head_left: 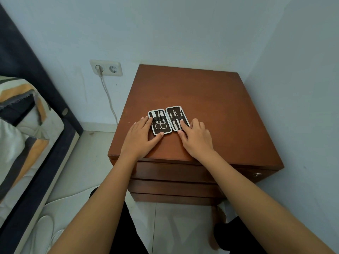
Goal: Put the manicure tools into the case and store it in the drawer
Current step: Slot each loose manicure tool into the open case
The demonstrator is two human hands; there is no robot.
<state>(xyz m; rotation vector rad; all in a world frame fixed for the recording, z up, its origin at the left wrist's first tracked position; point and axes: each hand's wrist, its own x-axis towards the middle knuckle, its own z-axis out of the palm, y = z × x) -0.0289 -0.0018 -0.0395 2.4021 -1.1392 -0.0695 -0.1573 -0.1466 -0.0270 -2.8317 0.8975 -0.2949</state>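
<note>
Tools sit strapped in your open case (168, 120); left hand (142, 137) and right hand (196, 137), grips released, flank it. Closing, drawer (183, 170) storage remain.

Brown wooden nightstand (211, 99), top surface bare apart from an opened manicure case (168, 120) lying flat toward its front edge (both halves face up). Just in front of the case, left hand (140, 135) and right hand (197, 137) rest on the wood, fingertips touching the case.
</note>
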